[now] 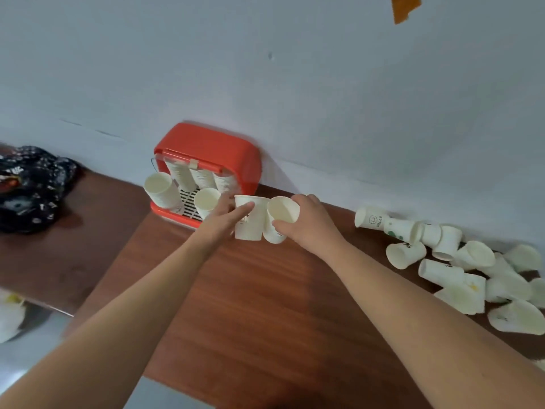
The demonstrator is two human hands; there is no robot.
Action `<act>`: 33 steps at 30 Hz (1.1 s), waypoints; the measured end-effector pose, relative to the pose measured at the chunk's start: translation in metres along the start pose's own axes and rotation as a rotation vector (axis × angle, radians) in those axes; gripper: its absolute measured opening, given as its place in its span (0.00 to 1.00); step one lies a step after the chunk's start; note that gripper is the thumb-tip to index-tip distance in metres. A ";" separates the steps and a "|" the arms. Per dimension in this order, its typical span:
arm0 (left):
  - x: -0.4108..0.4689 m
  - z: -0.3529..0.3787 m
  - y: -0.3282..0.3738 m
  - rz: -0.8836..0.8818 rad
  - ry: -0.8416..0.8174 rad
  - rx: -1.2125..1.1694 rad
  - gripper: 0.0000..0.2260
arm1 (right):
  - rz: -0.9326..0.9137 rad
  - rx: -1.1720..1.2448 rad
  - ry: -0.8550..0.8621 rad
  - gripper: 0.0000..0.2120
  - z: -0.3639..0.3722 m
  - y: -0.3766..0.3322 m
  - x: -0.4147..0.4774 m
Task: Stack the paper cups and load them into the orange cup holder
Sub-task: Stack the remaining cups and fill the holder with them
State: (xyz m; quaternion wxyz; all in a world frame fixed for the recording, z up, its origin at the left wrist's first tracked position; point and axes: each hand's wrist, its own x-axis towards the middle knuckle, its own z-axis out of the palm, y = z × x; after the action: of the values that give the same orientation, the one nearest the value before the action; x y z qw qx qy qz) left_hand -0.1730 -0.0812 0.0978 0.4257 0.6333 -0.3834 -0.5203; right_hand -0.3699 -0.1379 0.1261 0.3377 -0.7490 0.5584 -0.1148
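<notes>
Left hand [225, 215]: is gripping an upright paper cup [249, 221], thumb lying across its front, other fingers hidden behind it.
Right hand [308, 224]: is holding a tilted paper cup [283, 213], fingers curled round it (mouth facing the camera).
Both cups: are touching side by side, just in front of the orange cup holder [212, 149].
Holder: is standing on the wooden table [250, 305] against the wall [324, 84], with cup stacks [203, 178] sitting inside.
Loose cups [460, 270]: are lying scattered at the table's right.
</notes>
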 end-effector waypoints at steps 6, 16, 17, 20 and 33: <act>0.029 -0.096 -0.009 0.069 0.245 0.072 0.21 | -0.013 0.081 -0.026 0.27 0.054 -0.052 0.042; 0.087 -0.126 -0.035 0.183 0.204 0.433 0.33 | 0.106 0.084 0.085 0.30 0.072 -0.044 0.079; 0.091 -0.124 -0.038 0.189 0.207 0.509 0.33 | 0.114 0.086 0.092 0.31 0.073 -0.044 0.081; 0.100 -0.122 -0.053 0.153 0.171 0.708 0.35 | 0.102 0.092 0.131 0.31 0.072 -0.044 0.087; 0.117 -0.158 -0.079 0.003 -0.220 0.488 0.40 | -0.085 0.265 0.161 0.29 0.102 -0.086 0.097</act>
State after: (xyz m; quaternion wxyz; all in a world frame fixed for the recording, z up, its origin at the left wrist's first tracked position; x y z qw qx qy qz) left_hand 0.0052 -0.1402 -0.0001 0.2171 0.6563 -0.5424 -0.4775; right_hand -0.2146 -0.1757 0.0846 0.3826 -0.7091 0.5316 -0.2612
